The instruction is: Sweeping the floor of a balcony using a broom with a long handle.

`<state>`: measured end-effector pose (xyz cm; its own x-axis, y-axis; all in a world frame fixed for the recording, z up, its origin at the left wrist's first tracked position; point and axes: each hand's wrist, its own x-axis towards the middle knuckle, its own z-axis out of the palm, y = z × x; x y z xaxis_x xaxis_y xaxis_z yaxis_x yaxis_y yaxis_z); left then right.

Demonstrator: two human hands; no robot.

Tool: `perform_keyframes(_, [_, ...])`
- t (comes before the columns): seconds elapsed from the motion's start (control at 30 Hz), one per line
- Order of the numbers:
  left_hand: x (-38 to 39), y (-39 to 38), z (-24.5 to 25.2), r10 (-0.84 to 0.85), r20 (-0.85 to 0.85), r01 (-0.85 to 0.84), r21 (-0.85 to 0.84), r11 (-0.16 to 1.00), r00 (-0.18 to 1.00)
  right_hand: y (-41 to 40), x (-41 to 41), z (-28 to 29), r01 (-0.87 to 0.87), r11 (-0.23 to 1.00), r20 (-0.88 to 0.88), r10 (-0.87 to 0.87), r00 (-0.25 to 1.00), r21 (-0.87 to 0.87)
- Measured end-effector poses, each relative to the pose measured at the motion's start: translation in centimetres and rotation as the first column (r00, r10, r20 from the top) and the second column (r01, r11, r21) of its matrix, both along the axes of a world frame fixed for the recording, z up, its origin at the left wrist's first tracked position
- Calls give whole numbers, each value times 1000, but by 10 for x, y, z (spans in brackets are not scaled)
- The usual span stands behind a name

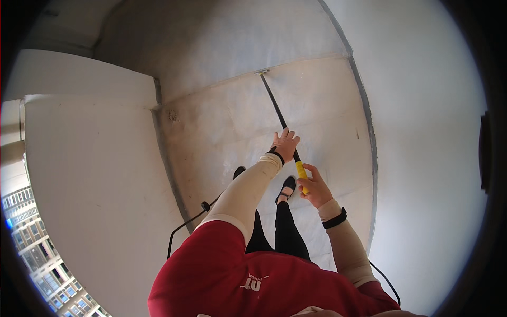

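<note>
My left hand (286,144) lies over the black pole (272,97) of a long-handled floor scraper, its fingers somewhat spread around the pole. Lower down, my right hand (315,186) grips the yellow handle end (301,171). The pole slants up and away to a narrow flat head (261,72), which rests on the floor beside a straight seam. Whether that head carries a blade or a rubber strip is too small to tell. Part of the pole is hidden under my left hand.
Dusty, stained floor (237,130) spreads around my black shoes (286,188). A round floor drain (173,115) sits near the left wall (99,190). A pale wall (420,158) with a grey base strip runs along the right. Black cables (186,222) hang beside me.
</note>
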<state>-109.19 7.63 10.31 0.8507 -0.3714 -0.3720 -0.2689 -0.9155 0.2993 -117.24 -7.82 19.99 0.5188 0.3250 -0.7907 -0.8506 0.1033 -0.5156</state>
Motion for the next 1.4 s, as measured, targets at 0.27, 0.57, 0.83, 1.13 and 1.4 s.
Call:
perform_keyframes(0.27, [-184,167,3,280,-346,-398,-343,851,896,38,-14,1,-228,195,54,859,508,-954])
perform_keyframes(0.57, [-403,379,115,637,-628,-649,261,714,448,35,-33,61,-413,99,-124,868,481,-905])
perform_keyframes(0.83, [-427,342,117,782,-342,-848,-97,521,520,67,47,44,-399,54,-154,869,471,-915])
perform_keyframes(1.13, [-528,290,88,867,-474,-972,87,219,153,49,68,13,-371,31,-158,869,468,-928])
perform_keyframes(1.4, [-487,283,73,890,-431,-986,-133,101,150,19,-3,65,-604,157,-190,862,470,-781])
